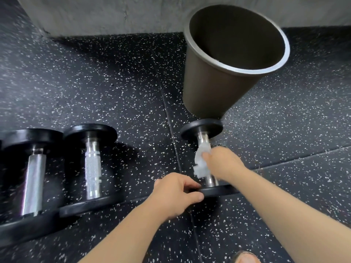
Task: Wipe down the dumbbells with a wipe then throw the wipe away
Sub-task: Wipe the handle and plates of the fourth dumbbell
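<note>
A small dumbbell (201, 130) with black plates and a chrome handle lies on the speckled floor right of centre. My right hand (222, 162) grips a crumpled white wipe (201, 160) wrapped against its handle. My left hand (175, 194) grips the edge of the dumbbell's near plate (222, 191). Two larger dumbbells lie to the left: one (92, 164) in the middle, another (32, 175) at the far left edge. A brown waste bin (214, 86) with a silver rim stands just beyond the small dumbbell, its mouth open and nothing visible inside.
The floor is black rubber matting (114, 82) with white flecks and seams running between tiles. A grey concrete wall (114, 14) runs along the back. A toe of a shoe (245, 258) shows at the bottom edge.
</note>
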